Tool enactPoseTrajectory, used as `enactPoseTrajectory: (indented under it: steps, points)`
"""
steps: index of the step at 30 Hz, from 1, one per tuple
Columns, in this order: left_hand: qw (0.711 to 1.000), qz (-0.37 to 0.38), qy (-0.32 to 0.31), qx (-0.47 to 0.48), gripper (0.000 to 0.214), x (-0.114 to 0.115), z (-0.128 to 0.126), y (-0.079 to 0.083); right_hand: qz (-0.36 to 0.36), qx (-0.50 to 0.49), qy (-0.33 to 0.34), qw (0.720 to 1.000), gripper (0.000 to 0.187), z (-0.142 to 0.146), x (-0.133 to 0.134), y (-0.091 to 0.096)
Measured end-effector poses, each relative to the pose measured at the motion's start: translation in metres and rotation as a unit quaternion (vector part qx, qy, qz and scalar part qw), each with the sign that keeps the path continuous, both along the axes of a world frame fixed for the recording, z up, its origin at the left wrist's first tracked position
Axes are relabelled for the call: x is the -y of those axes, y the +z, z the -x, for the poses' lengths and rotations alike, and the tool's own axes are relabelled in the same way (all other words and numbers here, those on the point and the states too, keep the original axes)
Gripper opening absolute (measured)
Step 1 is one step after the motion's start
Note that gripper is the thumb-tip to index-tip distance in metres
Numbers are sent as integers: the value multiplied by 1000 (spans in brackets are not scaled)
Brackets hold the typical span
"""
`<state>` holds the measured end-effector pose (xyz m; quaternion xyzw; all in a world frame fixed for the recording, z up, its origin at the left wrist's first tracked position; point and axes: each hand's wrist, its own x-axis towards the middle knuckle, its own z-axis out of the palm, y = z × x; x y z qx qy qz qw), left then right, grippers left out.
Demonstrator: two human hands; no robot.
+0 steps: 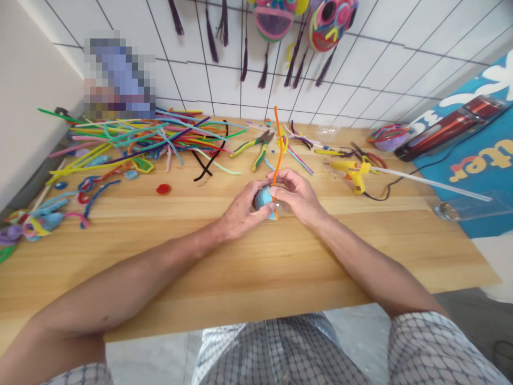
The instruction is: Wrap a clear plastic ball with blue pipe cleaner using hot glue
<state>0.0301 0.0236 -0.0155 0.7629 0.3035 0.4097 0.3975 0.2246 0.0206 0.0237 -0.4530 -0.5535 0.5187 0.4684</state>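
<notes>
Both my hands meet around a small round ball (263,198) over the middle of the table. Its left part is wrapped in light blue bands, and the part toward the right looks clear. My left hand (245,211) grips the blue side, thumb across the front. An orange pipe cleaner (278,141) runs along the ball's edge and sticks up well above it. My right hand (297,197) pinches this pipe cleaner against the ball with thumb and fingers. The ball's far side is hidden by my fingers.
Pipe cleaners in many colours (160,133) lie heaped at the back left. Beyond my hands are pliers (260,145). A yellow glue gun (350,174) with a long glue stick lies to the right, near scissors (371,156) and a red thermos (452,125). A red piece (163,189) lies left.
</notes>
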Motion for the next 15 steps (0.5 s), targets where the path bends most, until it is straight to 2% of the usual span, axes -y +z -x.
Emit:
enactPoseTrajectory:
  steps: [6, 10, 13, 15]
  points:
    - [999, 48, 19, 15, 50, 1, -1, 2, 13, -2, -7, 1000, 38, -3, -2, 3]
    - [998, 35, 58, 14, 47, 1, 0, 2, -6, 38, 4, 999, 39, -10, -2, 13]
    - [998, 16, 62, 24, 45, 0, 0, 1, -13, 72, 40, 997, 43, -13, -3, 15]
    - [998, 6, 62, 23, 45, -1, 0, 0, 4, 71, 44, 996, 39, -15, -5, 13]
